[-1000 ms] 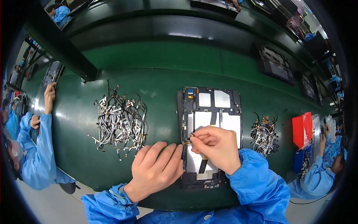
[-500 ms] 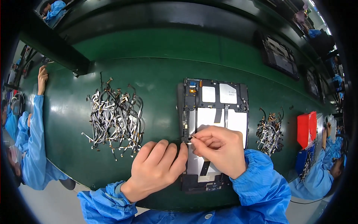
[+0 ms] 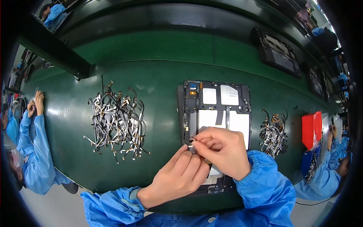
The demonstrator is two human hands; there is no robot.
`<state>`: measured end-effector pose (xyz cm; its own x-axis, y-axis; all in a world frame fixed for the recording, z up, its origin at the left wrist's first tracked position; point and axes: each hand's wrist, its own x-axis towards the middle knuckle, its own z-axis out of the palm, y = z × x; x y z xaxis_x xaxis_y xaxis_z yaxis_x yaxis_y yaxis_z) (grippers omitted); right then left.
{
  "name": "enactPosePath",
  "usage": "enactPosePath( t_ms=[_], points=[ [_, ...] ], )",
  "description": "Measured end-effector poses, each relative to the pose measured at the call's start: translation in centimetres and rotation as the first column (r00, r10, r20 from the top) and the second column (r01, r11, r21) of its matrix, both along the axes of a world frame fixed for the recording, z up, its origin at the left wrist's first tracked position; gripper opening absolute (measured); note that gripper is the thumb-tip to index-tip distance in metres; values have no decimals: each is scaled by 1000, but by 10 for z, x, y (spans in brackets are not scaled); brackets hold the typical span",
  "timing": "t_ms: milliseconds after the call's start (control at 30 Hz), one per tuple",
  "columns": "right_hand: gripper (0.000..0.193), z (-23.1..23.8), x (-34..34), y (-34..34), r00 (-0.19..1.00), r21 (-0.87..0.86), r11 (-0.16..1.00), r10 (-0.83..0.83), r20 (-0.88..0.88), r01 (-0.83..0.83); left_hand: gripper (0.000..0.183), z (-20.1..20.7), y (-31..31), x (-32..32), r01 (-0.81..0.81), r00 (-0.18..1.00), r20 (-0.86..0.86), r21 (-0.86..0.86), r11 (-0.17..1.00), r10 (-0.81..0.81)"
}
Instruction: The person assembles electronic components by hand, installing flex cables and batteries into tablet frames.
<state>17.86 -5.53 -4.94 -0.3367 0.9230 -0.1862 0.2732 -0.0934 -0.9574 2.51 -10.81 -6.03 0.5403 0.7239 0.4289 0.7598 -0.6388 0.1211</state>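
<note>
An opened tablet lies on the green bench, its black frame and white battery cells facing up. My right hand is over its middle, thumb and index finger pinched on a thin dark strip, perhaps a small flex cable, at the left edge. My left hand reaches across the tablet's lower left part. Its index fingertip touches the frame just beside the pinch; the other fingers stretch out over the cells, their tips partly hidden. My hands cover much of the tablet's lower half.
A big pile of flex cables lies to the left, a smaller cable pile to the right. Beyond that stand a red bin and a blue bin. Another tablet housing lies at the back right. Co-workers in blue sit at both sides.
My left hand has moved right, onto the tablet's lower part. My right hand keeps its pinch at nearly the same spot. At the far left, a co-worker's hands have come together.
</note>
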Motion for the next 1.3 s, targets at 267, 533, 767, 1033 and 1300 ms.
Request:
enactPosePath(
  t_ms=[267, 533, 767, 1033, 1300],
  points=[
    [11, 0, 6, 24, 999, 23, 1000, -11, 30, 10, 20, 6, 3, 1, -3, 994, -112, -39, 999, -1],
    [8, 3, 4, 25, 992, 49, 998, -46, 115, 41, 39, 5, 3, -3, -25, 994, -112, -69, 997, 17],
    [11, -3, 6, 23, 994, 186, 983, -10, 110, -10, 41, 5, 5, -2, -12, 991, -136, -60, 998, 4],
    [7, -7, 1, 40, 990, 218, 973, -99, 103, 75, 41, 4, 4, 0, -24, 988, -151, -37, 999, 19],
    [6, -11, 1, 38, 987, 294, 952, -123, 107, 87, 41, 5, 4, 1, -25, 987, -160, -56, 998, 15]
  ],
)
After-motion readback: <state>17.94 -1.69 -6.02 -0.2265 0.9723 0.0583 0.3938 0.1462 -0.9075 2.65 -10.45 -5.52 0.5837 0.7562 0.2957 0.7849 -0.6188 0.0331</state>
